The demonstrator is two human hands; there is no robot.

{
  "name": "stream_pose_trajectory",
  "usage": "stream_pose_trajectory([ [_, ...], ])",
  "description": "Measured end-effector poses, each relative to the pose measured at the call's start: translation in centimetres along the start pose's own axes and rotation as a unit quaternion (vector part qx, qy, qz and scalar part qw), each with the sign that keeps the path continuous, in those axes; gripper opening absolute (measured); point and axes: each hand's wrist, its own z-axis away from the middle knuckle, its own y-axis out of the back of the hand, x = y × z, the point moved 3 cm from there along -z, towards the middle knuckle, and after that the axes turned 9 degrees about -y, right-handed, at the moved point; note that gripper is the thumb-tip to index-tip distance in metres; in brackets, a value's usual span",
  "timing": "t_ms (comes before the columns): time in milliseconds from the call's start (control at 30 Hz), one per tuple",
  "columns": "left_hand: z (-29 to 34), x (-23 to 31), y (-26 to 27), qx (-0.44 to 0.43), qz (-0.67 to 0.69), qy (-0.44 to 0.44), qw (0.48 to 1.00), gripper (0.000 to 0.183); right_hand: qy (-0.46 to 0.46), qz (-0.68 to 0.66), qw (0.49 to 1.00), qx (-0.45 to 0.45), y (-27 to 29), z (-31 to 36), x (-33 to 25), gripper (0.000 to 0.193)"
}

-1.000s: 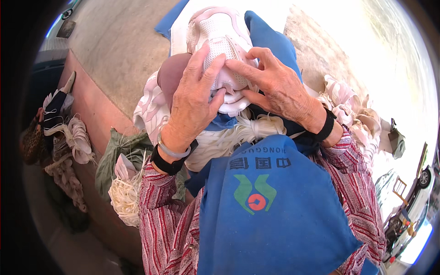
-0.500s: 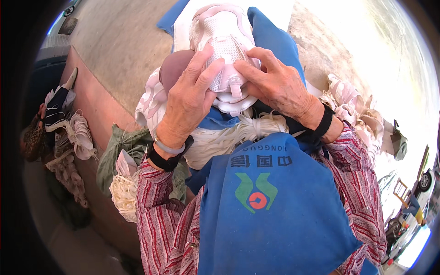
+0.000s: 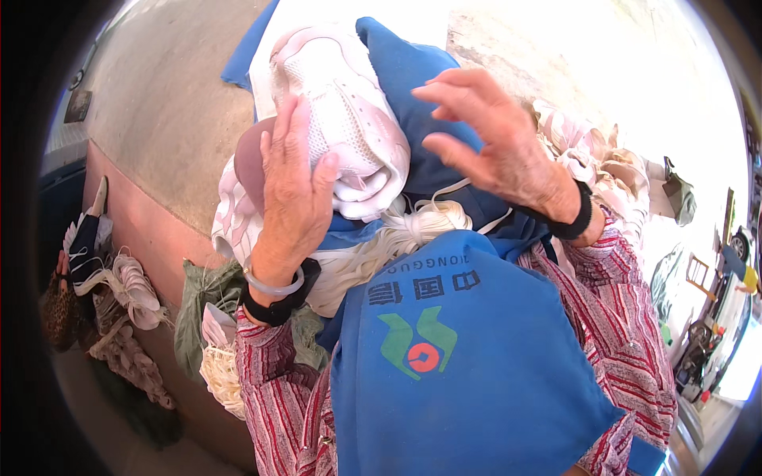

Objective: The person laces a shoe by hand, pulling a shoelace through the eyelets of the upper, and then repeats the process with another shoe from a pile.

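A white and pale pink mesh shoe upper (image 3: 361, 119) lies in front of me on a stack of similar pieces. Along its left side rests my left hand (image 3: 290, 186), fingers stretched out flat and thumb lifted apart over the mesh. My right hand (image 3: 500, 147) hovers off to the right above blue cloth (image 3: 421, 71), its fingers spread with nothing between them. Close below the upper lies a bundle of white shoelaces (image 3: 432, 222). Part of a smooth mauve rounded thing (image 3: 252, 163) shows beside my left hand; its kind I cannot tell.
A blue apron (image 3: 476, 373) covers my lap. More pink-white shoe pieces (image 3: 619, 170) are heaped at the right. At lower left stand a green sack (image 3: 202, 297) and a cream lace bundle (image 3: 222, 381). Hanging bunches of shoe parts (image 3: 135, 289) are farther left.
Both hands held the upper's tongue earlier. My right hand has let go and moved right, opening. The tongue's pull loop no longer stands out toward me. The whole view has shifted somewhat.
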Motion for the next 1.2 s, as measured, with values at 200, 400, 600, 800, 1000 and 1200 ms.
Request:
stream_pose_trajectory([
  [200, -0.1, 1.1, 0.5, 0.017, -0.039, -0.064, 0.997, 0.054, -0.193, -0.081, 0.968, -0.142, 7.6, 4.7, 3.1, 0.009],
  [400, -0.5, 3.5, 0.6, -0.007, -0.079, -0.103, 0.992, 0.045, -0.132, 0.012, 0.978, -0.159, 3.2, 9.0, 2.3, 0.013],
  [600, 2.7, 7.7, -2.7, -0.172, 0.152, -0.086, 0.969, 0.047, -0.034, 0.095, 0.982, -0.157, -0.6, 8.5, 0.7, 0.032],
  [800, 3.5, 8.6, -5.9, -0.282, 0.083, -0.031, 0.955, 0.07, 0.03, 0.14, 0.969, -0.203, -2.7, 9.7, -0.1, 0.027],
  [1000, 3.4, 10.3, -3.2, -0.187, 0.175, 0.011, 0.967, 0.058, 0.078, 0.069, 0.974, -0.203, 0.2, 5.7, -3.3, 0.022],
  [1200, -0.7, 9.5, -9.3, -0.191, 0.112, -0.115, 0.968, 0.057, -0.024, 0.038, 0.99, -0.136, 2.9, 7.8, 3.9, 0.021],
])
